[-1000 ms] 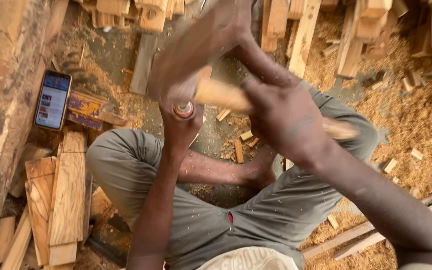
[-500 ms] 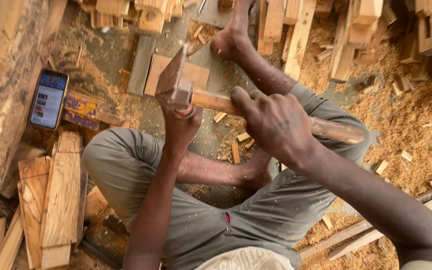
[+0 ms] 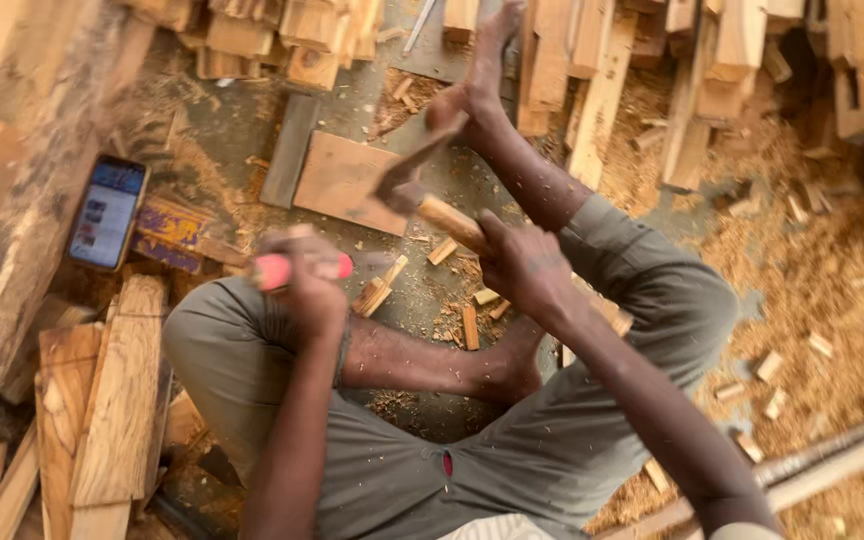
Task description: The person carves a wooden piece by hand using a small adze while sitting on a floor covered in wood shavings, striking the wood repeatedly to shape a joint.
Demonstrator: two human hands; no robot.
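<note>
In right hand (image 3: 527, 265) — hammer (image 3: 422, 190), mid-air

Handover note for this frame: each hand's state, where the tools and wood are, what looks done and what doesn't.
Left hand: closed around a red-handled tool, blurred, likely a chisel; its tip is not visible.
Right hand: gripping the wooden handle of a hammer-like tool, head raised over the flat board on the ground.
Around: small offcuts and sawdust between the legs, stacked planks at the person's left, a phone leaning on the log.
Done: offcuts already lie about.
Left: cannot tell from the frame.
</note>
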